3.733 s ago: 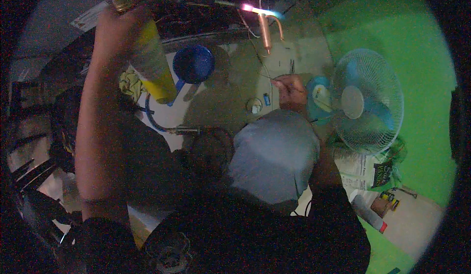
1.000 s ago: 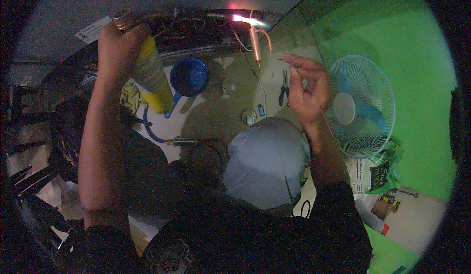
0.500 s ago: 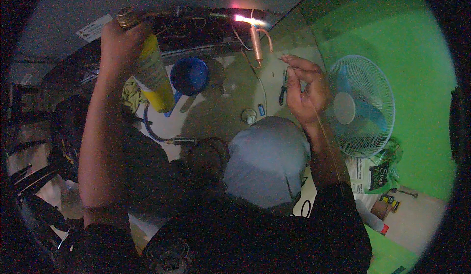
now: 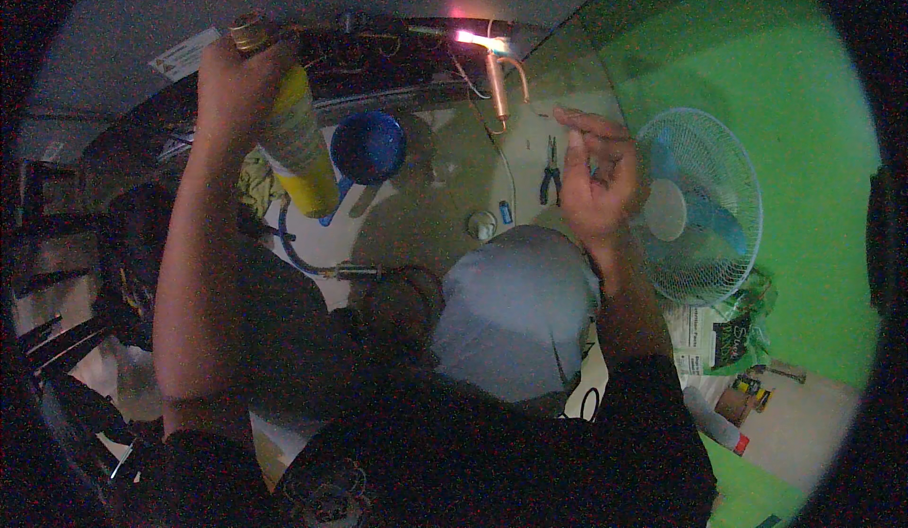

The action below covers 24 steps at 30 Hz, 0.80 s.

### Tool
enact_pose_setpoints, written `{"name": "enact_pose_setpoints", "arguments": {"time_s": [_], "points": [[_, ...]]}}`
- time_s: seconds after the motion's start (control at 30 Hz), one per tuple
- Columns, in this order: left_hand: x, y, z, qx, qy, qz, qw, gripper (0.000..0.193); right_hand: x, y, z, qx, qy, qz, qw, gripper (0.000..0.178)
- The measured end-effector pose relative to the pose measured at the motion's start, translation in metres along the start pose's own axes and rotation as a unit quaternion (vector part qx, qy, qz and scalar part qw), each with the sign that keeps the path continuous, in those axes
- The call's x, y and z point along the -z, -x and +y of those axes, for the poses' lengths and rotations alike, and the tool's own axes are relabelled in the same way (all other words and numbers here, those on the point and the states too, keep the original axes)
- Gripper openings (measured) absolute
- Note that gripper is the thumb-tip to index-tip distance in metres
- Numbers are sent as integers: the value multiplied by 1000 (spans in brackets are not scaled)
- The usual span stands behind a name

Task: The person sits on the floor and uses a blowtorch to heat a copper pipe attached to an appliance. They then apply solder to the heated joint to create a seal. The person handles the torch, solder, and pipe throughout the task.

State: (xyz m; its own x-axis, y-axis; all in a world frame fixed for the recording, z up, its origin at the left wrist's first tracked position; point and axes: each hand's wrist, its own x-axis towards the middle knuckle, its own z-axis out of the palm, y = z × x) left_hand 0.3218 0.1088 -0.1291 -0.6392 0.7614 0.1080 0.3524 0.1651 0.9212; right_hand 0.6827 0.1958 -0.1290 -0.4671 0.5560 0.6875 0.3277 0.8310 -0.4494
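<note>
Left hand (image 4: 236,84) is gripping a yellow canister (image 4: 298,140) left of the copper cylinder (image 4: 497,84); flame (image 4: 479,40) is playing across the copper cylinder's upper end. Right hand (image 4: 605,173) is hovering rightward, nearer the wearer, fingers forming a narrow pinch; contents: cannot tell.

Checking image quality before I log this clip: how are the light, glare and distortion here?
Head view: dim and grainy, the torch flame overexposed to white-pink at the top end of the copper filter drier; head view: broad shadow across the floor near the blue dipper; head view: fisheye corners black, edges bowed.
</note>
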Motion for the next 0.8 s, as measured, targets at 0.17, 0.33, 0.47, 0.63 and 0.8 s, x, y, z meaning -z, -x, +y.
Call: {"name": "enact_pose_setpoints", "arguments": {"time_s": [0.17, 0.33, 0.47, 0.63, 0.8], "points": [[-1, -2, 0, 14, -32, 0, 999, 25, 0, -7, -3, -156, -114, 107, 975, 15], [-1, -4, -1, -6, -55, -1, 998, 26, -2, -19, 13, -280, -251, 181, 909, 11], [-2, -2, 2, -9, -31, -7, 999, 24, -2, -21, 25, -310, -335, 236, 858, 15], [-1, 6, 13, 4, -36, -12, 999, 23, -4, -22, 25, -294, -349, 228, 860, 14], [-2, 9, 21, 30, -47, 4, 998, 22, -5, -21, 12, -274, -270, 176, 906, 9]]}}
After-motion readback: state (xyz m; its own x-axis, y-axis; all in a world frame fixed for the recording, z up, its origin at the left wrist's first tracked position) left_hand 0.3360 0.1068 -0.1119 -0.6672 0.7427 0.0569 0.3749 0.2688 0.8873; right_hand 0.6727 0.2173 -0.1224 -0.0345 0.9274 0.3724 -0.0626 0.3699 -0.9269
